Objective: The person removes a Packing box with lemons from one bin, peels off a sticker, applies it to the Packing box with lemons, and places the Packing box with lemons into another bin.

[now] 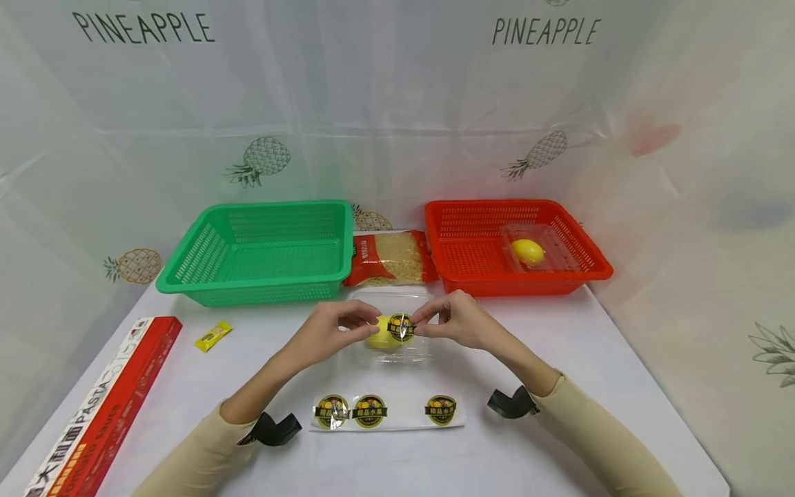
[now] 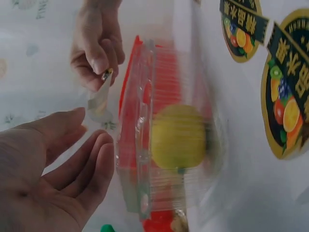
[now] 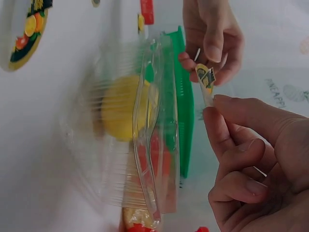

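My right hand (image 1: 456,319) pinches a round black-and-gold fruit sticker (image 1: 401,327) at its right edge, between thumb and forefinger. To the sticker's left is my left hand (image 1: 332,330); in the left wrist view its thumb and fingers stand apart with nothing between them. Both hands are above a clear plastic fruit box (image 1: 417,353) that holds a lemon (image 1: 377,338); its lid appears shut. The sticker hides part of the lemon in the head view. From the right wrist, the sticker (image 3: 205,81) looks slightly curved.
Nearer me lies a white backing strip (image 1: 406,414) with 3 stickers. Behind are a green basket (image 1: 254,290), a red basket (image 1: 497,284) with another boxed lemon (image 1: 528,252), and a food packet (image 1: 394,259). At left lie a pasta box (image 1: 102,407) and a small yellow sachet (image 1: 213,336).
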Tool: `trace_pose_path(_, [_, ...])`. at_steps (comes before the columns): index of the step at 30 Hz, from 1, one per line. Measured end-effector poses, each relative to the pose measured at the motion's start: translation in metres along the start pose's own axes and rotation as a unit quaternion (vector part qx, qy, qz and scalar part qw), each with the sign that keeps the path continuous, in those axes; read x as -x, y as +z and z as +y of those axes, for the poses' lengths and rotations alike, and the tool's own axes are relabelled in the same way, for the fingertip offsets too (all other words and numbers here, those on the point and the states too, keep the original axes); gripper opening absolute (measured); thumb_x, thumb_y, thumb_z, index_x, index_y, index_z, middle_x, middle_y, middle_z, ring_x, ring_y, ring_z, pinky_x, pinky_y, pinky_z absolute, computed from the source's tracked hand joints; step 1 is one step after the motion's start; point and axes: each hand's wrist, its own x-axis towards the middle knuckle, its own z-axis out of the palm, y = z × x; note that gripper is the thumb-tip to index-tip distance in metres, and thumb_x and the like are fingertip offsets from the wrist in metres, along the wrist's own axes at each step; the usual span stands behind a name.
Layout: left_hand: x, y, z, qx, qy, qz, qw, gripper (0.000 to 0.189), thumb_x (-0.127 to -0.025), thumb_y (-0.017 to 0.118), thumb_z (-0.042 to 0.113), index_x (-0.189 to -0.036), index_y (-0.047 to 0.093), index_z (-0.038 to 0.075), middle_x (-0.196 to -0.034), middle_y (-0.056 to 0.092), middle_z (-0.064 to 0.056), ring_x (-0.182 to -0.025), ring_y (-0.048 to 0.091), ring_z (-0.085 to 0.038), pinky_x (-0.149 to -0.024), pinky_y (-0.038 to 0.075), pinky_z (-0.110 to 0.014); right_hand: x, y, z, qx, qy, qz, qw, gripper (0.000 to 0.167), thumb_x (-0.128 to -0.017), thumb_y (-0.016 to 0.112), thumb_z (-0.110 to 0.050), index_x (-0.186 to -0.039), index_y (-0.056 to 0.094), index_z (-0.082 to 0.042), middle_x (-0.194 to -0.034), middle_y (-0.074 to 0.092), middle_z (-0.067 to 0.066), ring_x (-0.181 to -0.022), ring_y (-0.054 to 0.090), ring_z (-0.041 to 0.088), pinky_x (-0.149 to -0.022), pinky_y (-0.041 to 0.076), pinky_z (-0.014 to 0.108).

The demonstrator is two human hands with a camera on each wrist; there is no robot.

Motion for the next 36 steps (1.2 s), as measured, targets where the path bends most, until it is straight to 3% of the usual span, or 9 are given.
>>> trace_pose_path(9, [-0.017, -0.002, -0.015, -0.007, 0.006, -0.008, 0.9999, 0.030, -0.087, 0.075, 0.027, -0.114, 0.073, 0.014, -0.098, 0.075, 0.003, -0.084, 0.068, -0.006, -0.075, 0.057, -0.024, -0.021, 0.000, 0.006, 0.010, -0.012, -0.003, 0.9999, 0.013, -0.083, 0.079, -0.019, -0.096, 0.079, -0.018, -0.091, 0.077, -0.002, -0.059, 0.050, 0.012, -0.052, 0.043, 0.020])
trace_pose_path(16, [-0.025, -0.001, -0.019, -0.029, 0.011, -0.003, 0.9995, 0.020, -0.086, 0.076, 0.024, -0.105, 0.077, 0.018, -0.096, 0.076, 0.007, -0.078, 0.064, -0.003, -0.069, 0.055, -0.024, -0.031, -0.001, 0.008, -0.005, -0.010, -0.010, 0.9999, 0.015, -0.084, 0.078, -0.018, -0.098, 0.079, -0.014, -0.091, 0.077, 0.001, -0.061, 0.050, 0.014, -0.052, 0.043, 0.021])
trace_pose_path(29, [-0.029, 0.001, -0.026, -0.063, 0.007, 0.011, 0.9979, 0.016, -0.085, 0.077, 0.021, -0.100, 0.079, 0.017, -0.094, 0.076, 0.006, -0.082, 0.063, -0.010, -0.064, 0.049, -0.022, -0.039, 0.003, 0.018, -0.031, -0.001, -0.015, 0.9994, 0.016, -0.083, 0.079, -0.017, -0.099, 0.079, -0.011, -0.094, 0.077, 0.005, -0.057, 0.047, 0.011, -0.051, 0.041, 0.020])
trace_pose_path(36, [-0.030, 0.001, -0.025, -0.069, 0.000, 0.011, 0.9975, 0.014, -0.084, 0.078, 0.021, -0.097, 0.080, 0.016, -0.093, 0.076, 0.004, -0.083, 0.064, -0.017, -0.063, 0.047, -0.021, -0.039, 0.005, 0.019, -0.019, 0.003, -0.009, 0.9998, 0.015, -0.083, 0.079, -0.017, -0.098, 0.079, -0.013, -0.094, 0.076, 0.002, -0.059, 0.050, 0.010, -0.052, 0.044, 0.020])
